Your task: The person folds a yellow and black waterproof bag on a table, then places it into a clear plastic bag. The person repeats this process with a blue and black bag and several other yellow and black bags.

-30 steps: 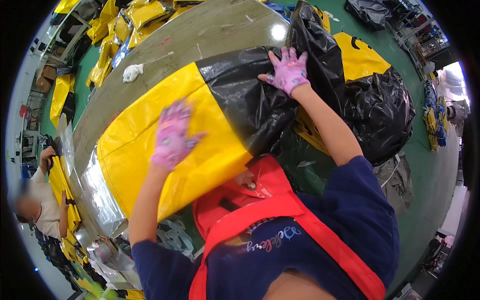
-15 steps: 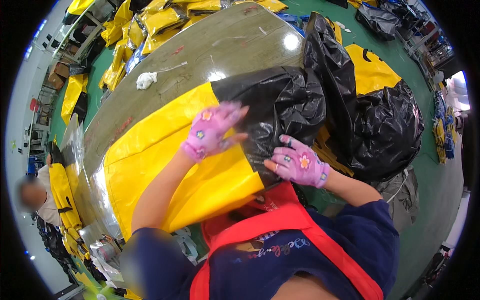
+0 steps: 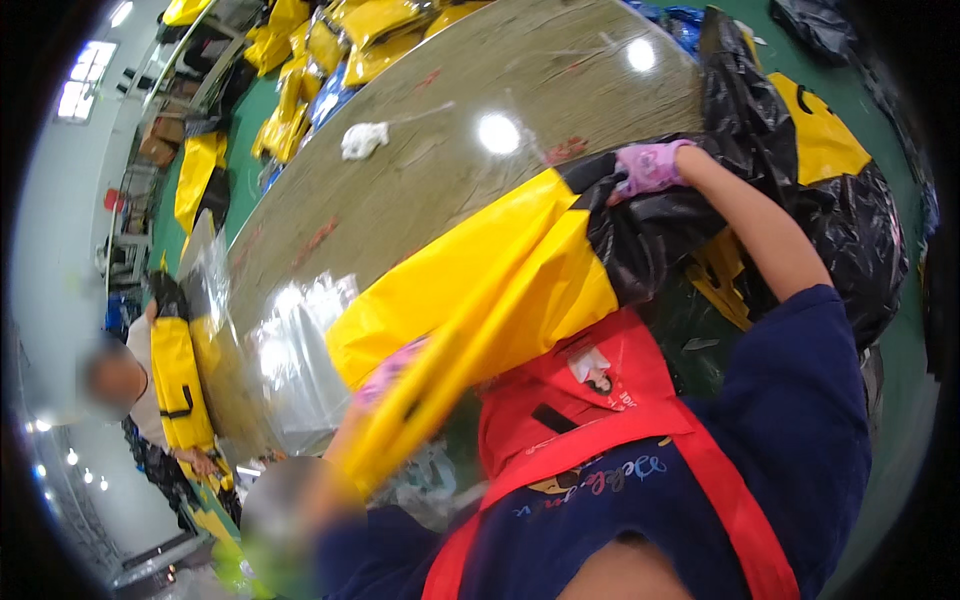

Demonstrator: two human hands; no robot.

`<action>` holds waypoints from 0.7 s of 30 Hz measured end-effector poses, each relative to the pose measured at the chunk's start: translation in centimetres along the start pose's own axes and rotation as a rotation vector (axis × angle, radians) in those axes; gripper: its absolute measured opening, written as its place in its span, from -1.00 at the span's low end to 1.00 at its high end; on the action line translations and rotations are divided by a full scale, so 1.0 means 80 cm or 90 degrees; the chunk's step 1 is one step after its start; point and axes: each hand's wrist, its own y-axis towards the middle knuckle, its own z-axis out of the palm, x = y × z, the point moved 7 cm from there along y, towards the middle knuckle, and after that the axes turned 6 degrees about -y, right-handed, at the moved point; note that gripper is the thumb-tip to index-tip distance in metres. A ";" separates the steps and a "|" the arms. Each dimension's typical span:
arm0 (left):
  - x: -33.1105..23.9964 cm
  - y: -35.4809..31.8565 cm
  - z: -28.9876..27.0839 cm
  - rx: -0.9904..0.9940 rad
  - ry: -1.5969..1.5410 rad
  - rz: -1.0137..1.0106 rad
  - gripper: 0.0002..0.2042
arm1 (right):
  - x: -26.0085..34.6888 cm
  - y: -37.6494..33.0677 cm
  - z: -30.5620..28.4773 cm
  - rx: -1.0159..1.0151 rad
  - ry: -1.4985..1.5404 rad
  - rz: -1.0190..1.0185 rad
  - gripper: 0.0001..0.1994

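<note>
A yellow-and-black plastic bag (image 3: 470,270) lies across the near side of the table, its yellow part folded and its black part bunched at the right. My right hand (image 3: 650,168), in a pink flowered glove, is closed around the gathered black material at the far edge. My left hand (image 3: 388,376), in a matching glove, is at the near left end of the yellow part. A raised yellow flap with a small black strip covers part of that hand and wrist, so its fingers are hidden.
The brown table (image 3: 430,170) carries a crumpled white scrap (image 3: 364,140) and clear plastic sheets (image 3: 295,350). More black-and-yellow bags (image 3: 820,130) are piled at right. Packed yellow bags (image 3: 380,40) lie beyond the far edge. At left a person (image 3: 140,350) handles a yellow bag (image 3: 178,385).
My right hand has gone far and right and taken hold of the black part. My left hand has moved near and left, under a flap. The yellow part is now folded narrower.
</note>
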 end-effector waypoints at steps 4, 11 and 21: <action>0.108 -0.243 0.006 -0.149 -0.051 -0.415 -0.55 | -0.015 0.007 0.004 0.013 -0.087 0.085 -0.31; 0.149 -0.257 0.082 -0.233 -0.223 -0.473 -0.68 | 0.026 -0.006 -0.009 -0.067 0.010 -0.057 -0.47; 0.110 -0.129 -0.021 -0.150 0.183 -0.743 -0.53 | 0.015 -0.024 -0.008 -0.066 -0.197 0.247 -0.36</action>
